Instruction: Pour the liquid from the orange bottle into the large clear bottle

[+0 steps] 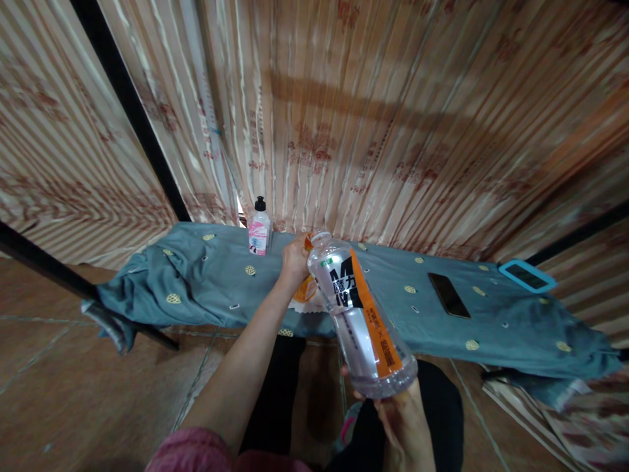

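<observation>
Cradling the base of a clear plastic bottle [361, 314], my right hand [400, 419] is sitting lowest in the view, its fingers curling up under the bottom; I cannot tell how tightly they are pressing, since the bottle is hiding most of them. I am keeping the bottle tilted, neck pointing away from me and up toward the low bench, so its weight is resting in that palm while the other hand works at the top. My left hand [295, 259] is closing around the neck, fingers wrapped together over what looks like an orange cap [308, 241], a grip that suits twisting it. The bottle is looking nearly empty and is hovering above my lap, in front of the bench edge.

Its label [363, 308] is showing a large black "M" with Chinese characters reading 魔力 on white, beside an orange band with smaller print I cannot make out.

Behind it, a teal cloth [196, 275] with yellow motifs is draping over the bench. A small pump bottle [259, 229] with a pink-and-white label is standing near the striped curtain [393, 98]; its writing is too small to read. A dark phone [449, 295] is lying flat to the right, and a second device in a blue case [527, 275] is lying further right.
</observation>
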### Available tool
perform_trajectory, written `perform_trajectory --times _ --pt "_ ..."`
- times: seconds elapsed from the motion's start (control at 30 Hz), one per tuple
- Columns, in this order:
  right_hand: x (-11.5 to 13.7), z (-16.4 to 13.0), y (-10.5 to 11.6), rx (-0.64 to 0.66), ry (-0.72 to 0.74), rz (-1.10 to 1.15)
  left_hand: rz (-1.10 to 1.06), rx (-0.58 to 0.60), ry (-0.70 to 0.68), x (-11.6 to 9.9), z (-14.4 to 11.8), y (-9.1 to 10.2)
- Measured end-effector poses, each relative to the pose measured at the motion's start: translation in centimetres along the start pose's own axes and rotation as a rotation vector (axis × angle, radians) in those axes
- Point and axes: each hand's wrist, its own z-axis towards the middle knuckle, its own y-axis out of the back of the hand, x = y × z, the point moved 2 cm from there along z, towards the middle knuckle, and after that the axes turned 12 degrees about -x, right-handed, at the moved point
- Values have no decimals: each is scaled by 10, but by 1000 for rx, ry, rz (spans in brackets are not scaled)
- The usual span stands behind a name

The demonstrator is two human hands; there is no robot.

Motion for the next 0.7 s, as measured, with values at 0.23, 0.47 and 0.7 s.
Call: perform_trajectory --times 0.23,0.47,0.7 --pt "-1 -1 2 13 21 8 -9 7 9 -1 1 -1" --pt "-5 2 8 66 16 11 -4 3 17 -1 0 0" --pt "-6 4 11 114 28 -10 -13 5 35 0 -1 0"
